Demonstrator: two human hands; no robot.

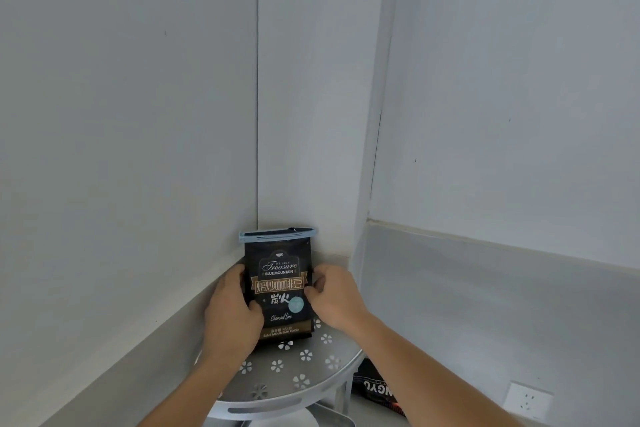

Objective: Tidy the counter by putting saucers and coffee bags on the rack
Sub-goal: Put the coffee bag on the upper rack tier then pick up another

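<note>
A black coffee bag (281, 282) with gold lettering and a light blue clip across its top stands upright on the top tier of a grey corner rack (294, 378) with flower-shaped cutouts. My left hand (232, 312) grips the bag's left side. On the bag's right side, my right hand (334, 298) holds its edge. The bag's back leans close to the wall corner. A lower tier of the rack shows partly beneath the top one. No saucers can be made out.
White wall panels meet in the corner behind the rack. A second dark bag (377, 392) with white and orange print lies low to the right of the rack. A white wall socket (528, 400) sits at the lower right.
</note>
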